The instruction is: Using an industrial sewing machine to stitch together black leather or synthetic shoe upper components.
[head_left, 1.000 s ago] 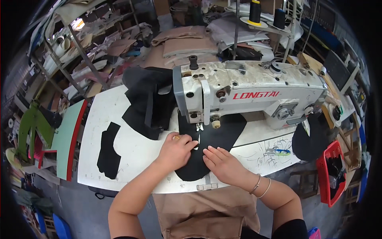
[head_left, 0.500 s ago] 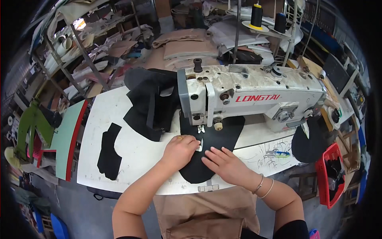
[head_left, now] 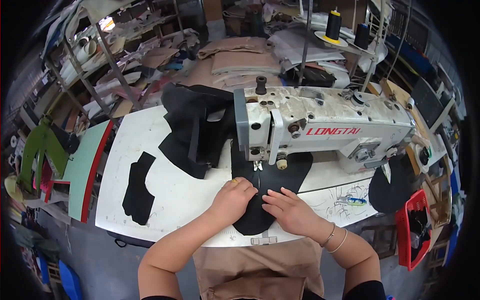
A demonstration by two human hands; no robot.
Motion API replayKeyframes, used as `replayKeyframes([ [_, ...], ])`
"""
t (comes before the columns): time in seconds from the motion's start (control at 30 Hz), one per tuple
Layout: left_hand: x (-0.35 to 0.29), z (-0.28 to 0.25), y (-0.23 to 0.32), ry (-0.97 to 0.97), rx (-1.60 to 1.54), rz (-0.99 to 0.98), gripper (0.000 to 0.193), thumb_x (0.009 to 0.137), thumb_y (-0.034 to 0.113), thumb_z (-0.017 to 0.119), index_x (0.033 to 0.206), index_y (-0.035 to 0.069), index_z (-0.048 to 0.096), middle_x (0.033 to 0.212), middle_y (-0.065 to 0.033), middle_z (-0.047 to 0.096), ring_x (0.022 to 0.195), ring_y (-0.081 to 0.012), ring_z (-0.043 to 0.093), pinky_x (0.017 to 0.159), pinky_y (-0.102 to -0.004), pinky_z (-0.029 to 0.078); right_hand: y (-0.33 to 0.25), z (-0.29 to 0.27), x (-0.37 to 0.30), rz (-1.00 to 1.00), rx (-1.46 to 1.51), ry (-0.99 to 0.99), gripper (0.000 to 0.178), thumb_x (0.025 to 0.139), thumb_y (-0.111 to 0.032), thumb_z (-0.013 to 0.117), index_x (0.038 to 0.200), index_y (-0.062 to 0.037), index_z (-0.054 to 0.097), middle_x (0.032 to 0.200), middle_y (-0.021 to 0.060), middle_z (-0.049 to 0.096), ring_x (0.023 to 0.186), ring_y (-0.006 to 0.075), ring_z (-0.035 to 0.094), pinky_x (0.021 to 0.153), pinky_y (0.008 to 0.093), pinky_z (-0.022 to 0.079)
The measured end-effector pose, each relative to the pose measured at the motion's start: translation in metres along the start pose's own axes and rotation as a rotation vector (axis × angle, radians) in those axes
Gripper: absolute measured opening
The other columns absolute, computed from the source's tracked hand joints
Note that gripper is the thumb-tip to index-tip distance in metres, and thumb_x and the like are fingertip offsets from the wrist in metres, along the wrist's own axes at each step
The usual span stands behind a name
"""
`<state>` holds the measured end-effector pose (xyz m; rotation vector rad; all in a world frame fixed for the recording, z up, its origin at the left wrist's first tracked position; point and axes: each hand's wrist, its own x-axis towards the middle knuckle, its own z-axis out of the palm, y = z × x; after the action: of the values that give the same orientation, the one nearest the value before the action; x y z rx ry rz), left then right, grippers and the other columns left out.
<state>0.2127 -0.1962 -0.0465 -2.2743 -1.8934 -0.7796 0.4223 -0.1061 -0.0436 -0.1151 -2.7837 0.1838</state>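
A black fabric piece (head_left: pixel 250 220) lies flat under the presser foot (head_left: pixel 258 166) of a white sewing machine (head_left: pixel 320 112). A narrow slit in it, pale inside, runs from the foot toward me. Beside the slit's near end, my left hand (head_left: pixel 234 201) is closed, with bent fingers held together on the cloth; its thumb is mostly hidden. My right hand (head_left: pixel 291 212) rests on the same piece to the right, fingers stretched out and slightly apart. Behind and left of the foot sits a bulky black sewn piece (head_left: pixel 192 135). Farther left lies a small black cut piece (head_left: pixel 139 187).
Thread snips (head_left: pixel 352 201) lie right of the cloth on the white table (head_left: pixel 185 215). A red basket (head_left: pixel 411 225) holding dark pieces stands at the right. Thread cones (head_left: pixel 333 26) stand behind the machine. Stacked brown material (head_left: pixel 240 62) fills the back.
My left hand has drawn slightly toward me from the presser foot. The pale opening in the cloth looks narrower now. The whole view has shifted a little.
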Motion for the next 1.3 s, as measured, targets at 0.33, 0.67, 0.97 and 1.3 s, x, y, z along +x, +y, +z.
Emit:
replayKeyframes([
  [0.33, 0.002, 0.005, -0.004, 0.117, 0.061, 0.085, 0.018, 0.073, 0.005, 0.068, 0.090, 0.012, 0.069, 0.092, 0.0007, 0.066, 0.107, -0.0211, 0.057, 0.098, -0.0408, 0.039, 0.004, -0.004, 0.009, -0.009, -0.011, -0.020, 0.031, 0.081, -0.011, 0.058, 0.111, -0.0078, 0.062, 0.126, 0.0080, 0.059, 0.123, 0.0230, 0.052, 0.105, 0.0461, 0.035],
  [0.67, 0.014, 0.010, -0.025, 0.137, 0.074, 0.141, 0.017, 0.074, 0.009, 0.061, 0.089, 0.011, 0.068, 0.092, -0.0014, 0.064, 0.105, -0.0223, 0.056, 0.100, -0.0410, 0.038, 0.020, 0.001, 0.023, 0.012, -0.019, -0.021, 0.037, 0.073, -0.004, 0.064, 0.110, -0.0079, 0.061, 0.126, 0.0075, 0.059, 0.124, 0.0227, 0.051, 0.105, 0.0452, 0.036],
  [0.97, 0.020, 0.011, -0.036, 0.122, 0.123, 0.144, 0.020, 0.077, 0.012, 0.059, 0.095, 0.011, 0.067, 0.098, -0.0014, 0.064, 0.105, -0.0220, 0.056, 0.097, -0.0382, 0.040, 0.035, 0.003, 0.035, 0.022, -0.022, -0.044, 0.026, 0.081, -0.009, 0.057, 0.106, -0.0068, 0.060, 0.127, 0.0096, 0.058, 0.123, 0.0246, 0.052, 0.103, 0.0462, 0.036],
  [1.3, 0.021, 0.012, -0.042, 0.140, -0.139, 0.004, 0.021, 0.073, 0.001, 0.062, 0.091, 0.010, 0.069, 0.095, -0.0018, 0.067, 0.097, -0.0247, 0.059, 0.085, -0.0350, 0.048, 0.034, 0.004, 0.029, -0.050, -0.150, 0.062, 0.027, 0.077, -0.008, 0.058, 0.104, -0.0056, 0.062, 0.125, 0.0088, 0.059, 0.121, 0.0237, 0.052, 0.103, 0.0426, 0.037],
])
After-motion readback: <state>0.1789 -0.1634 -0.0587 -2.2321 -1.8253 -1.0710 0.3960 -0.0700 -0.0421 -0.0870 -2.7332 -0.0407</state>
